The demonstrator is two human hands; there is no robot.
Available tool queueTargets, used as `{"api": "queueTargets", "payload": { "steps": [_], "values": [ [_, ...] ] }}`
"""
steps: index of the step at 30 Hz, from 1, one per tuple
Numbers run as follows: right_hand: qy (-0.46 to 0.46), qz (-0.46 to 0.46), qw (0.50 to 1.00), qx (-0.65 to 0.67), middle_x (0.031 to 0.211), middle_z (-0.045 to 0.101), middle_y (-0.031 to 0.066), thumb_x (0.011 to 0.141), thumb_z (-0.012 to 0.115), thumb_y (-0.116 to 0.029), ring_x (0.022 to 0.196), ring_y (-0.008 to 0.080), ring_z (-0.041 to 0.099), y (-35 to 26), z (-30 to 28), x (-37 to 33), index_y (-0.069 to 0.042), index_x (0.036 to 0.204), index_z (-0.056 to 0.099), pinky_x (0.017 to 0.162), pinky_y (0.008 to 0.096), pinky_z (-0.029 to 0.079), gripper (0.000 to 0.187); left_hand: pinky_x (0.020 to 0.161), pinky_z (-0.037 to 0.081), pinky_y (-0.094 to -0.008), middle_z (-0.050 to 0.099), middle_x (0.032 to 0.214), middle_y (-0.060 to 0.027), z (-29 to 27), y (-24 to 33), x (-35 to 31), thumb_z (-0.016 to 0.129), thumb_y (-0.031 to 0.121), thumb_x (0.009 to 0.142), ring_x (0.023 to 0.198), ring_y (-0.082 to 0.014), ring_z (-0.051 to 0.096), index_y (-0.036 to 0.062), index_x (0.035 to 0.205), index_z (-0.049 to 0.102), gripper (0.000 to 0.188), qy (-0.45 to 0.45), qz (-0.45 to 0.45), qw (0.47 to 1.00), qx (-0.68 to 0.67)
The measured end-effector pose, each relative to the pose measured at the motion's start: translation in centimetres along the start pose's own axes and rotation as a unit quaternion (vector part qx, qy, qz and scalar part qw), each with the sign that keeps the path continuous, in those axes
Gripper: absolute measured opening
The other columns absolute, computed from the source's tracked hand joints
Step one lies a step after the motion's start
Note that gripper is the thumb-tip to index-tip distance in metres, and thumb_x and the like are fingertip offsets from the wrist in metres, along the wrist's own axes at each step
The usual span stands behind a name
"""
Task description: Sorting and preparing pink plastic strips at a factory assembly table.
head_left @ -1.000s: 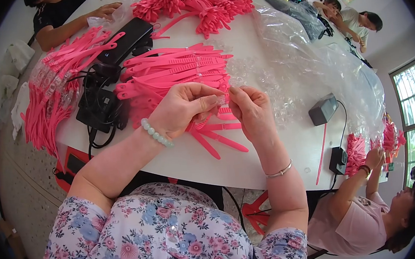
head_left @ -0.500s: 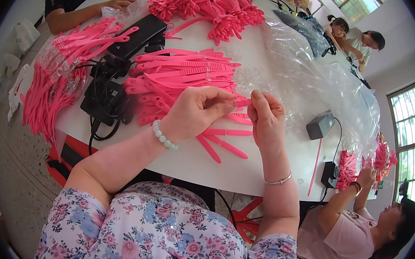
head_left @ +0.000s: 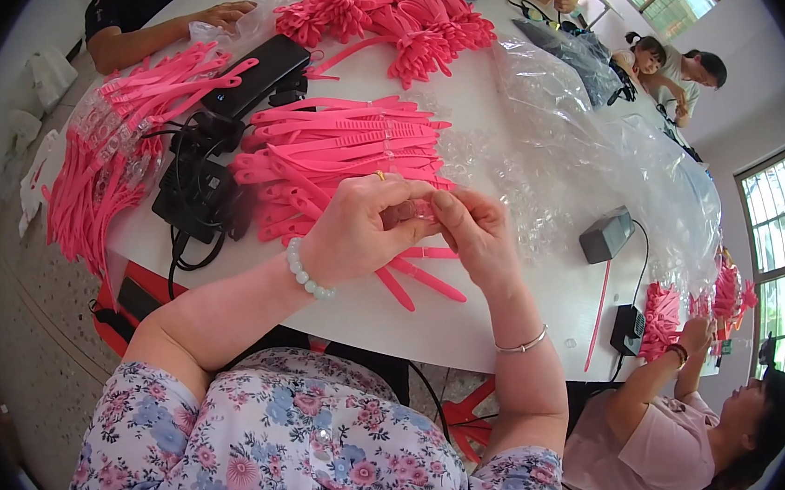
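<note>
My left hand (head_left: 354, 228) and my right hand (head_left: 483, 237) meet over the near side of the table, both with fingers pinched together. Between them is a short visible stretch of a pink strap (head_left: 421, 209) with a small clear plastic piece on it, partly covered by my fingers. Just beyond my left hand lies a heap of pink straps (head_left: 336, 138), several banded with clear pieces. A few loose strap ends (head_left: 428, 282) stick out below my hands. Small clear plastic pieces (head_left: 478, 158) are scattered to the right of the heap.
Another pink strap pile (head_left: 102, 182) hangs over the left edge, beside black adapters and cables (head_left: 196, 192) and a black box (head_left: 256, 75). More straps (head_left: 392, 26) lie at the far side. Clear plastic bags (head_left: 578, 126) cover the right. A co-worker (head_left: 652, 437) sits at lower right.
My hands have drawn closer together, with the right hand moving left and slightly down. The strap between them is now more hidden by my fingers.
</note>
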State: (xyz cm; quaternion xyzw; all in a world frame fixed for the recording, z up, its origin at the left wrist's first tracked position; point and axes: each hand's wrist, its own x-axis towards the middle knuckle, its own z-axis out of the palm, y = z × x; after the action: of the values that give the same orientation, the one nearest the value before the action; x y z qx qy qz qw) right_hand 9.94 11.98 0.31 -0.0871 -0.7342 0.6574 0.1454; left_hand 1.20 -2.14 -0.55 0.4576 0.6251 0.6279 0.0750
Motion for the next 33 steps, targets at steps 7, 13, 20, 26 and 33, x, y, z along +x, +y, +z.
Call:
{"api": "queueTargets", "payload": {
  "steps": [7,13,20,26,33],
  "values": [
    [0.049,0.018,0.993,0.105,0.059,0.047,-0.0049,0.09,0.055,-0.018,0.05,0.0021,0.036,-0.66,0.24,-0.44,-0.005,0.07,0.057,0.042,0.018,0.024,0.023,0.05,0.044,-0.0239,0.061,0.066,-0.0076,0.29,0.73,-0.05,0.071,0.006,0.073,0.054,-0.0121,0.056,0.0018,0.093,0.065,0.022,0.041,0.005,0.999,0.012],
    [0.082,0.047,0.986,0.139,0.062,0.048,-0.0044,0.089,0.055,-0.015,0.052,0.0024,0.038,-0.82,0.14,-0.26,-0.005,0.071,0.057,0.045,0.017,0.029,0.022,0.049,0.042,-0.0243,0.061,0.065,-0.0077,0.22,0.76,-0.21,0.07,0.006,0.074,0.053,-0.0114,0.054,0.0023,0.093,0.065,0.02,0.054,0.022,0.998,0.033],
    [0.085,0.032,0.987,0.131,0.059,0.047,-0.0032,0.09,0.054,-0.02,0.051,0.0029,0.038,-0.49,-0.13,-0.18,-0.003,0.069,0.057,0.045,0.0185,0.029,0.027,0.048,0.036,-0.02,0.057,0.067,-0.0011,0.2,0.58,-0.36,0.072,0.003,0.073,0.055,-0.0035,0.046,0.0012,0.095,0.066,0.023,0.055,0.015,0.998,0.028],
    [0.086,0.03,0.987,0.128,0.059,0.047,-0.0024,0.091,0.053,-0.02,0.051,0.0038,0.037,-0.54,-0.13,-0.17,-0.004,0.068,0.056,0.045,0.0193,0.029,0.028,0.047,0.036,-0.02,0.056,0.066,-0.0008,0.05,0.63,-0.24,0.073,0.004,0.073,0.054,-0.0033,0.045,0.0014,0.095,0.066,0.024,0.062,0.025,0.997,0.028],
    [0.094,0.027,0.985,0.142,0.057,0.049,-0.0011,0.091,0.053,-0.025,0.048,0.0044,0.038,-0.61,0.12,-0.15,-0.002,0.067,0.057,0.043,0.0203,0.028,0.033,0.047,0.035,-0.0204,0.055,0.065,-0.0004,0.15,0.41,-0.31,0.073,0.004,0.072,0.054,-0.0035,0.044,0.0014,0.095,0.067,0.024,0.079,0.036,0.996,0.028]
  ]
}}
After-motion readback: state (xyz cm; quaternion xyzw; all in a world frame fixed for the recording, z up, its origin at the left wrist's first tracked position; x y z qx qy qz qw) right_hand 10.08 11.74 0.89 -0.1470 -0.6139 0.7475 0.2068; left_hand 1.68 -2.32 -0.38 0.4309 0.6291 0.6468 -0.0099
